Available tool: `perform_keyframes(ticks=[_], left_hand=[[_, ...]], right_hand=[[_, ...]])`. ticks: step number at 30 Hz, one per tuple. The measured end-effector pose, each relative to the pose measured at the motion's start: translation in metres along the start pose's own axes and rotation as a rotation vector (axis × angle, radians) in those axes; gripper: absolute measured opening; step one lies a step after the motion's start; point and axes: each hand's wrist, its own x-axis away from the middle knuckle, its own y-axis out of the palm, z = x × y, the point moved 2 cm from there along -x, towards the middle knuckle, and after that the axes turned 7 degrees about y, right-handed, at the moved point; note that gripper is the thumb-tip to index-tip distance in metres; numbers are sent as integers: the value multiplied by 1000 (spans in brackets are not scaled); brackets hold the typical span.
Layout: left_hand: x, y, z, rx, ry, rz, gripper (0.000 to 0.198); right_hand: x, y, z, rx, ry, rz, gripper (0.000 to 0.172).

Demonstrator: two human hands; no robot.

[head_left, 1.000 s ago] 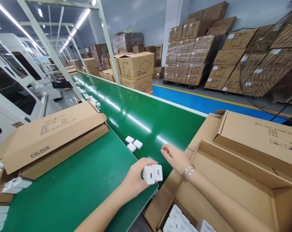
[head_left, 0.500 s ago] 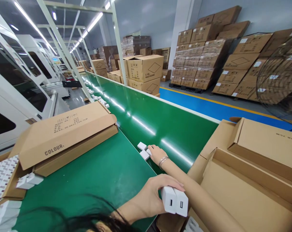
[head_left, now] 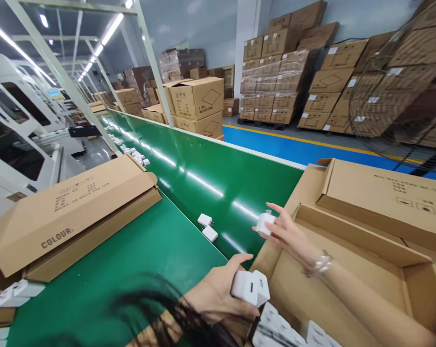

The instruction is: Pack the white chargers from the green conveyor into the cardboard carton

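My left hand (head_left: 218,294) is closed around two white chargers (head_left: 250,287), held just above the near corner of the open cardboard box (head_left: 351,270) on the right. Above that box's left edge, my right hand (head_left: 286,233) pinches one white charger (head_left: 265,223) between its fingers. Two more white chargers (head_left: 206,226) lie on the green conveyor belt (head_left: 210,178), left of my right hand. White chargers (head_left: 286,332) are packed in rows at the bottom of the open box.
A second cardboard box (head_left: 76,212) with its lid flap over it sits on the green table at left, with white chargers (head_left: 15,293) beside it. More chargers (head_left: 131,154) lie far up the belt. Stacked cartons (head_left: 283,77), a wire fan guard (head_left: 402,82) and white machines (head_left: 15,125) surround the line.
My right hand reached to the chargers on the belt, picked one up and drew it back over the open box. The left hand kept its two chargers, shifting toward the box corner.
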Motion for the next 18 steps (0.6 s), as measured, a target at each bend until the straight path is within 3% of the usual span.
perform_keyframes(ticks=[3, 5, 8, 11, 15, 18], left_hand=[[-20, 8, 28, -252, 30, -211, 67], [-38, 20, 47, -474, 164, -336, 46], [-64, 49, 62, -890, 312, -420, 34], [-85, 86, 58, -1158, 290, -448, 39], [-105, 124, 35, -1077, 174, -534, 38], [-114, 127, 24, -948, 162, -630, 24]], right_hand=[[53, -35, 13, -770, 215, 26, 51], [85, -47, 22, -1025, 297, 116, 35], [123, -50, 36, -1121, 356, 224, 26], [150, -43, 48, -1147, 402, 244, 34], [165, -29, 55, -1249, 429, 178, 34], [165, -22, 56, -1331, 399, 116, 34]])
